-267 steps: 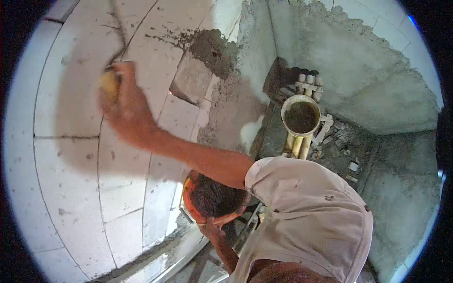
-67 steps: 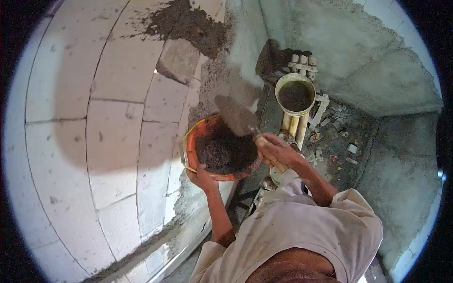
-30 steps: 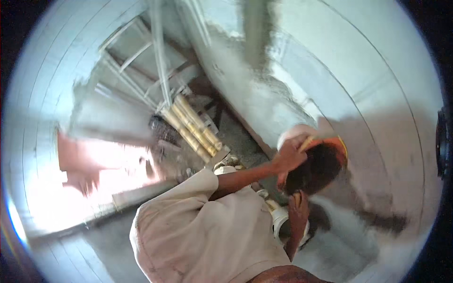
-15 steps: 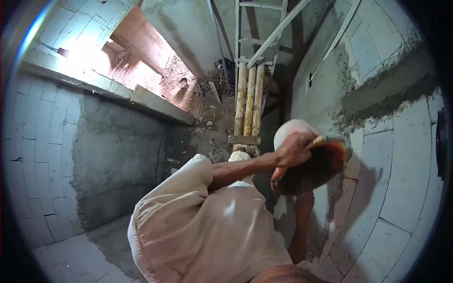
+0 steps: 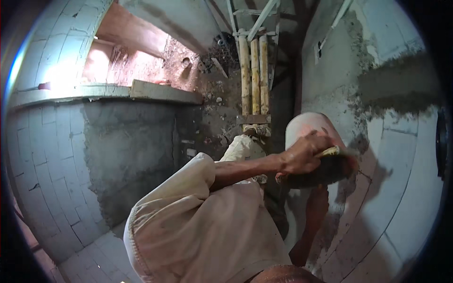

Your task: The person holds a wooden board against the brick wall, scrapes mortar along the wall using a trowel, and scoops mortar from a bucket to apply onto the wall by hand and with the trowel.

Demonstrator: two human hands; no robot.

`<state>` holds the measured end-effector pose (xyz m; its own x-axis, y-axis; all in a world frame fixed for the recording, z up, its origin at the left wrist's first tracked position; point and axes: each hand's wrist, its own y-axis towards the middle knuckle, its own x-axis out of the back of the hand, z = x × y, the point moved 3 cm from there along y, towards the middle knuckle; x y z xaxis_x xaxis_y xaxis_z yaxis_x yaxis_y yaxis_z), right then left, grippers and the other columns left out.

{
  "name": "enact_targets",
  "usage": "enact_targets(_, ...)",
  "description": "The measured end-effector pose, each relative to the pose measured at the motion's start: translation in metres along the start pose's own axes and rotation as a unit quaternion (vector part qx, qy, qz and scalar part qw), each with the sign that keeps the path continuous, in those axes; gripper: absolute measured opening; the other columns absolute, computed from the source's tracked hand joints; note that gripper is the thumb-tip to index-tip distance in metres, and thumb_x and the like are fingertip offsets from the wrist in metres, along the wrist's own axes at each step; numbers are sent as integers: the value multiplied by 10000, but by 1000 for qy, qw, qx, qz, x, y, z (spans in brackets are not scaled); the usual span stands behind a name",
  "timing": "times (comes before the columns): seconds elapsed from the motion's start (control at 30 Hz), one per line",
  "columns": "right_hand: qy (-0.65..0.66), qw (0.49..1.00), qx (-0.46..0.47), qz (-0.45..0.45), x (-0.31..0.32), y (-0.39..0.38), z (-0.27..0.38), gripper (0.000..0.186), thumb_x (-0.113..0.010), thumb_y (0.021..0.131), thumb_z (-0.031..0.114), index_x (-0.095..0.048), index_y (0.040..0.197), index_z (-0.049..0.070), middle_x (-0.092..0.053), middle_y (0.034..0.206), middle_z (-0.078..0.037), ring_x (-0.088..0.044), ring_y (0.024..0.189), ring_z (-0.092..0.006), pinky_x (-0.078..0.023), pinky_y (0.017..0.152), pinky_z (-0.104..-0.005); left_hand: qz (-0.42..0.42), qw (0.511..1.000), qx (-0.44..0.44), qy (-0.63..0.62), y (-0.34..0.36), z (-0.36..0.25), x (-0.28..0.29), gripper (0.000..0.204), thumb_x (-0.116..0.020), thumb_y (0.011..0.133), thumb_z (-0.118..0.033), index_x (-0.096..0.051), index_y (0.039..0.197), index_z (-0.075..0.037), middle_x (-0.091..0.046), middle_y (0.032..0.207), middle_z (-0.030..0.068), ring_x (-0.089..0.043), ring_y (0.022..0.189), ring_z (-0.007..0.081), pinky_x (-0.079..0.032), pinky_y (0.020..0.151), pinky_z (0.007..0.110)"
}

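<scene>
My left hand [image 5: 309,153] is closed round a short yellowish handle [image 5: 329,152], whose end pokes out beside the fingers. It is across the dark mouth of a pale bucket [image 5: 311,126], tilted so that its opening faces me. Whether the handle belongs to a tool or to the bucket, I cannot tell. Blur smears the reddish right side of the mouth. My right forearm [image 5: 317,210] rises from below to the bucket's underside; the bucket hides my right hand and its fingers.
Yellow poles [image 5: 255,78] run forward, with a small crosspiece [image 5: 253,119] near my shod foot [image 5: 257,131]. Beyond stands a pale metal frame [image 5: 255,12]. A partly plastered block wall [image 5: 396,155] is close on the right. On the left, a ledge [image 5: 165,93] tops a low wall; rubble covers the floor.
The view has turned a little. My left hand and the bucket have shifted slightly right in the picture. The bucket's mouth looks narrower and more of its pale outside shows.
</scene>
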<state>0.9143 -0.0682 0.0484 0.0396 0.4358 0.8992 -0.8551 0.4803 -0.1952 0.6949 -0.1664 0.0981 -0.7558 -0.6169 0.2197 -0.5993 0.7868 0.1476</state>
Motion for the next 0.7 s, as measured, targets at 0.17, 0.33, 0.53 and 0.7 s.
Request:
enact_targets(0.17, -110, 983, -7, 147, -3, 18, -10, 313, -491, 981, 229, -501, 1220, 27, -551, 1079, -170, -598, 769, -298, -487, 665, -389, 92, 982, -160, -35, 14, -4, 3, 440, -568, 640, 38, -625, 1070, -39, -626, 1124, 105, -508, 1223, 281, -222, 1112, 530)
enact_targets(0.33, 166, 901, -194, 350, -4, 49, 12, 241, -479, 982, 253, -522, 1073, 33, -545, 858, -125, -568, 632, -241, -460, 561, -368, 110, 976, -178, -56, 19, 2, 20, 408, -562, 634, 5, -658, 1018, -96, -659, 998, 55, -601, 1004, 233, -283, 1039, 464)
enact_targets(0.53, 404, 797, -291, 343, -78, 3, 16, 262, -504, 975, 299, -538, 1058, 53, -564, 745, -80, -508, 507, -170, -420, 476, -334, 230, 959, -139, -89, 19, -11, 40, 355, -553, 661, 39, -649, 992, -47, -645, 974, 99, -604, 939, 276, -307, 1014, 479)
enact_targets(0.7, 451, 787, -269, 323, -76, -8, 53, 314, -528, 965, 346, -517, 1135, 83, -523, 692, -29, -443, 452, -143, -393, 462, -296, 127, 984, -108, -59, 5, -22, 42, 404, -556, 668, 28, -637, 1060, -32, -649, 1054, 122, -604, 1032, 291, -280, 1091, 489)
